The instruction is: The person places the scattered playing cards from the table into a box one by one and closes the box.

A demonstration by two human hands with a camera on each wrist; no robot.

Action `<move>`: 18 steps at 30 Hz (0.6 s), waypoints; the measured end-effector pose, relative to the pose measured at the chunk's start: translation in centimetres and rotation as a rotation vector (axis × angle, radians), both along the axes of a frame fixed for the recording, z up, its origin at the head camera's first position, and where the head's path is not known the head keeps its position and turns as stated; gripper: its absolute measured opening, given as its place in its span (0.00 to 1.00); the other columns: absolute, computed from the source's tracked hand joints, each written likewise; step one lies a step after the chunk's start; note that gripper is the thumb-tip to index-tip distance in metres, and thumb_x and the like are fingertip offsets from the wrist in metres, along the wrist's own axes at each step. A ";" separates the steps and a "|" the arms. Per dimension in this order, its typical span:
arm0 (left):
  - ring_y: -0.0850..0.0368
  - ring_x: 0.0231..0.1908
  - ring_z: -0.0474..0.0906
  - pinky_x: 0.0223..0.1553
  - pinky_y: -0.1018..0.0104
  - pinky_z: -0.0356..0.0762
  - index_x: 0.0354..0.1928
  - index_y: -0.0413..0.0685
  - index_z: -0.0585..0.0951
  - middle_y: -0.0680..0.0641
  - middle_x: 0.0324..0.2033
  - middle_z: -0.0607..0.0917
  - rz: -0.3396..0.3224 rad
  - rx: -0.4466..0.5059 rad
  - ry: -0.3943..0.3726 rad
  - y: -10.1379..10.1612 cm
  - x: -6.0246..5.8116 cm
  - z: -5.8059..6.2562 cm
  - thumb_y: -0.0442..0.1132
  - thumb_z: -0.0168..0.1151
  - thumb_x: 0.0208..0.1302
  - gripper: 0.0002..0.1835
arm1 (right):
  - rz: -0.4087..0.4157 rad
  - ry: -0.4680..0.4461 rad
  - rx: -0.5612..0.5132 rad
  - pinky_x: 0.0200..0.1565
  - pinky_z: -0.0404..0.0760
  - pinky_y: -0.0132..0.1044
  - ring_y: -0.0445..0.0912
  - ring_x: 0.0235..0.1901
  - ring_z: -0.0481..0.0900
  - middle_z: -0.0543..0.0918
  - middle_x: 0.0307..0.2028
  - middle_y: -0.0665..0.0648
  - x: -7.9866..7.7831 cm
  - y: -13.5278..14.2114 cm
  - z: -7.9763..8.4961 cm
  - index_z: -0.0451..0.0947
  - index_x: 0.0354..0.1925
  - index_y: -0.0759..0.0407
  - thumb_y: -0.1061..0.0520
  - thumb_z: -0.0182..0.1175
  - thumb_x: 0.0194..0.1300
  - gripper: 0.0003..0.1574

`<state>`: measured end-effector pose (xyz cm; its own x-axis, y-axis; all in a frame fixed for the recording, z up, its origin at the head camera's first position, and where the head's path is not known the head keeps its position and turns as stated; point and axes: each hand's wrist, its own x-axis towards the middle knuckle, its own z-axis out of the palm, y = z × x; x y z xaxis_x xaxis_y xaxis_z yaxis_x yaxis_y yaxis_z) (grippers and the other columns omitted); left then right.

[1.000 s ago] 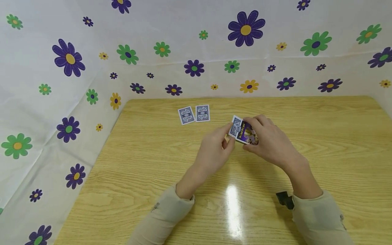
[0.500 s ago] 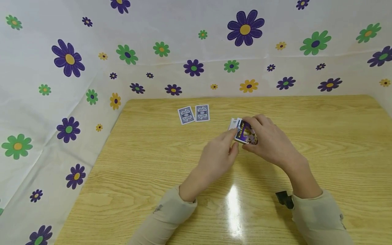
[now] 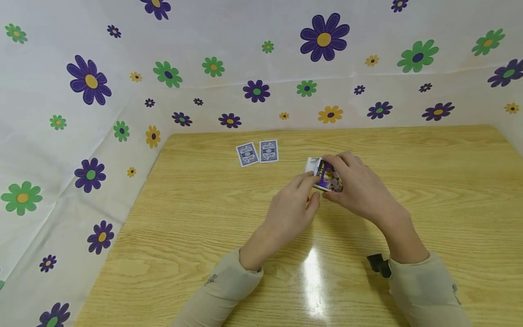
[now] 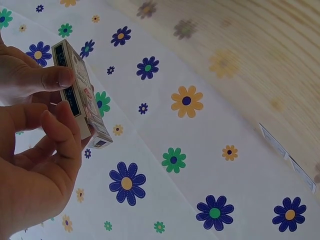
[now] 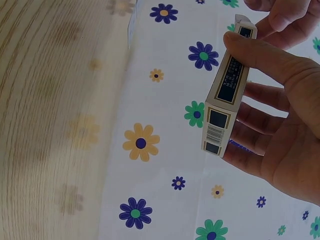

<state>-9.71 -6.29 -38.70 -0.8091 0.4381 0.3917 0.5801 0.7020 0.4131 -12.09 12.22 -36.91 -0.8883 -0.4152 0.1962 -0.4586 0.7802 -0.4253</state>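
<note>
A small playing-card box (image 3: pixel 327 176) with a purple picture on its front is tilted over the table, gripped by my right hand (image 3: pixel 361 186). In the right wrist view the right thumb (image 5: pixel 250 52) presses along its narrow side, and the fingers lie behind it. A white flap (image 3: pixel 312 165) stands out from the box's left end. There my left hand (image 3: pixel 289 204) touches the mouth of the box with its index and middle fingertips, its thumb apart below. Two playing cards, a left one (image 3: pixel 247 154) and a right one (image 3: pixel 268 151), lie back up on the table.
The wood-grain table (image 3: pixel 196 209) reaches back to a white cloth (image 3: pixel 229 27) printed with flowers, which also hangs along the left. A small black object (image 3: pixel 379 265) shows beside the right sleeve (image 3: pixel 421 281).
The blue-backed cards sticking out of the box one second ago have gone inside, and the white flap shows there. My left hand has shifted right, from pinching that end to touching the mouth.
</note>
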 end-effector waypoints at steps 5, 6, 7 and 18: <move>0.57 0.34 0.84 0.30 0.74 0.80 0.58 0.38 0.78 0.36 0.58 0.80 -0.004 -0.009 0.016 0.1 0.0 0.0 0.34 0.59 0.68 0.17 | 0.001 0.003 0.001 0.53 0.78 0.57 0.60 0.52 0.75 0.73 0.56 0.67 -0.1 0.1 0.0 0.66 0.67 0.63 0.58 0.77 0.52 0.48; 0.57 0.33 0.84 0.30 0.74 0.80 0.57 0.38 0.78 0.37 0.58 0.80 -0.004 -0.006 0.018 0.1 0.1 0.1 0.34 0.60 0.68 0.17 | 0.001 0.004 0.002 0.53 0.78 0.57 0.60 0.52 0.75 0.73 0.56 0.67 -0.1 0.1 0.1 0.66 0.67 0.63 0.58 0.77 0.52 0.48; 0.58 0.33 0.84 0.29 0.74 0.80 0.57 0.38 0.78 0.37 0.57 0.80 -0.004 -0.002 0.020 0.1 0.1 0.1 0.34 0.60 0.68 0.17 | 0.001 0.006 0.004 0.53 0.78 0.57 0.60 0.51 0.75 0.73 0.55 0.67 -0.1 0.1 0.1 0.66 0.67 0.63 0.58 0.77 0.52 0.48; 0.56 0.29 0.80 0.23 0.76 0.72 0.47 0.36 0.81 0.41 0.41 0.85 -0.026 0.310 0.125 -1.7 -2.4 0.9 0.27 0.59 0.65 0.10 | -0.026 -0.044 0.005 0.49 0.79 0.53 0.58 0.49 0.75 0.72 0.56 0.67 -0.2 0.4 0.1 0.65 0.69 0.62 0.56 0.76 0.54 0.49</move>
<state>-12.13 -7.98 -37.77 -0.7364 0.3020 0.6054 0.6559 0.5384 0.5291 -12.25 12.64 -36.80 -0.9068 -0.3924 0.1543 -0.4186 0.7940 -0.4408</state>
